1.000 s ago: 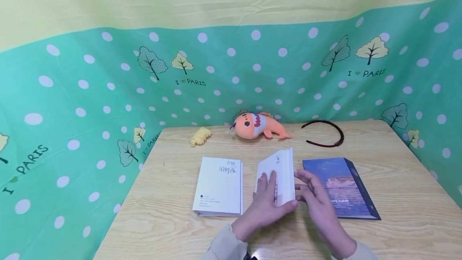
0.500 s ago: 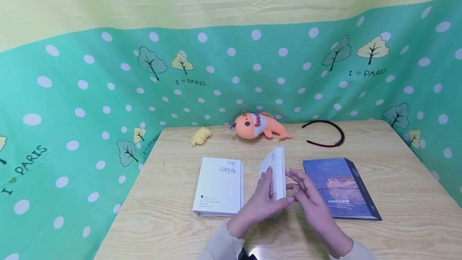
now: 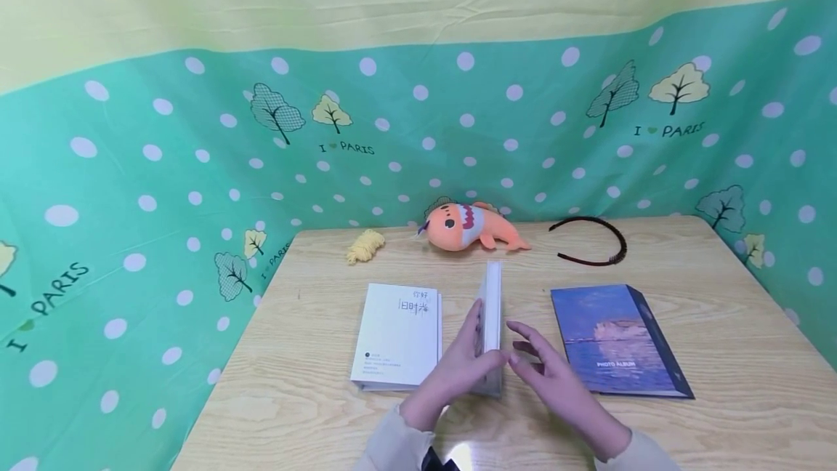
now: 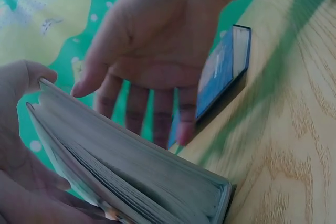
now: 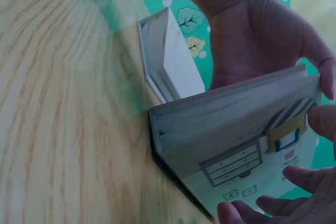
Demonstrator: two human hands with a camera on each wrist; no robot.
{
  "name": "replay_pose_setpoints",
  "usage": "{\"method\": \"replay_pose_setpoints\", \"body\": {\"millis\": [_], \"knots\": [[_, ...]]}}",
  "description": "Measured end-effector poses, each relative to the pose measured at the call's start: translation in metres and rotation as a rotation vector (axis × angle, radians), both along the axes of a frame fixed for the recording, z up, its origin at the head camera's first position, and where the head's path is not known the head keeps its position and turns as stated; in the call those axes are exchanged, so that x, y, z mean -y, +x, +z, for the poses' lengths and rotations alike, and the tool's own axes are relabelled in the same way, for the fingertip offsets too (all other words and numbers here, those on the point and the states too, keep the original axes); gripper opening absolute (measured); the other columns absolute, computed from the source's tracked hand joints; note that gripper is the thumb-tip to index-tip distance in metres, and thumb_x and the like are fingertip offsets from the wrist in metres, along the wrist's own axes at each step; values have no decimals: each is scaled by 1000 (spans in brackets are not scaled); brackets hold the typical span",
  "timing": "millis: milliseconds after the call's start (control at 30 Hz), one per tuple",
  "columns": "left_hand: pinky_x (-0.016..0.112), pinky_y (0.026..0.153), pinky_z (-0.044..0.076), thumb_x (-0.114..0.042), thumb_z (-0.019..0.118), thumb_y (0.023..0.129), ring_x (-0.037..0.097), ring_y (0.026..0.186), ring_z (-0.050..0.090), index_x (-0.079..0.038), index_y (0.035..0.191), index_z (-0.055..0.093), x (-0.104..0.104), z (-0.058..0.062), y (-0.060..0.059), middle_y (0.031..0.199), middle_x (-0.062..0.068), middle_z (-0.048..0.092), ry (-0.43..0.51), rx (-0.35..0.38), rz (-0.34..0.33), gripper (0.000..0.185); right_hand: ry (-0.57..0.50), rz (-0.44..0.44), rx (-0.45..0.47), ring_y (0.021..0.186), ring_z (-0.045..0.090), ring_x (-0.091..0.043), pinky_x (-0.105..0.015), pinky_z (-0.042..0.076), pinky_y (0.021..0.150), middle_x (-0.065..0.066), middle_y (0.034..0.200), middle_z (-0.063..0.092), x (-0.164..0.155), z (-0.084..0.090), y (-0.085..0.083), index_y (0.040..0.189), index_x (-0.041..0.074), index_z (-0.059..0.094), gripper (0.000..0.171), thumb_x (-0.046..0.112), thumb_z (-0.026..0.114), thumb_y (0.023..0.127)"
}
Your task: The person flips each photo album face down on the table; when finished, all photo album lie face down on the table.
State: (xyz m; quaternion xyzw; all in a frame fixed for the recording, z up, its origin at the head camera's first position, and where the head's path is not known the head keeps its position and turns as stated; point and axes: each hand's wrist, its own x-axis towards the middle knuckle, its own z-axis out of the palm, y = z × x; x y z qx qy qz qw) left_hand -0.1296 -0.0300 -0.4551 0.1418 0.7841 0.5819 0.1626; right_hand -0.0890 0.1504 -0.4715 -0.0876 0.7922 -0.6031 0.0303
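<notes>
A thick white-paged book (image 3: 492,304) stands on its edge in the middle of the wooden table (image 3: 719,384), almost upright. My left hand (image 3: 463,363) grips it, fingers on its left face and thumb at the near edge. In the left wrist view the page block (image 4: 136,171) fills the lower left. My right hand (image 3: 539,368) is open just right of the book, fingers straight. In the right wrist view its fingertips (image 5: 296,176) hover by the cover, which carries a drawing of drawers (image 5: 236,163).
A white book (image 3: 397,336) lies flat to the left, a blue photo album (image 3: 617,340) to the right. An orange plush fish (image 3: 471,227), yellow yarn (image 3: 365,246) and a black headband (image 3: 591,242) lie along the back. Green dotted cloth walls surround the table.
The middle book has swung from leaning right to nearly upright, tipping leftward. Both hands have shifted left with it, and the right hand has come off its cover.
</notes>
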Motion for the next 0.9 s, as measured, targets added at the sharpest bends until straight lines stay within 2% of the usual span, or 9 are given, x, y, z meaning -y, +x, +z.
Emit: {"method": "replay_pose_setpoints", "body": {"millis": [133,267,467,567,700,900], "knots": [[60,105,34,-38,64,80,38,141,29,-17,158,10,4,1,0,156,16,28,58,5,10,97,41,29,-22,127,43,-50,-52,47,96,-26,152,30,-2,-7,-1,151,13,34,65,22,65,94],[58,107,33,-33,63,82,36,141,28,-15,158,9,7,2,-2,156,15,28,135,10,6,94,36,58,-11,123,46,-53,-55,47,95,-29,153,24,-4,-11,-1,152,11,30,74,21,70,90],[51,110,33,-26,62,85,35,140,33,-12,157,7,12,3,-2,157,16,27,216,-4,0,92,-2,95,12,122,46,-53,-56,46,96,-31,155,17,-6,-13,-2,153,11,26,80,18,72,89],[44,109,36,-19,60,86,33,138,36,-12,157,8,13,1,-4,157,17,27,284,-32,-20,88,-22,116,-4,122,47,-53,-49,49,95,-31,155,15,-7,-14,-4,154,10,25,82,15,73,87],[37,106,40,-11,58,87,32,134,42,-14,157,9,15,-3,-5,155,18,31,343,-49,-21,86,-49,122,-1,115,56,-46,-33,54,87,-33,153,17,-7,-16,-6,154,9,22,86,12,74,86],[36,104,42,-8,60,89,32,130,47,-17,157,-6,22,-6,-3,153,21,33,370,2,12,95,-27,67,55,102,65,-30,-26,55,80,-33,150,24,-9,-17,-6,154,10,24,88,18,76,84]]}}
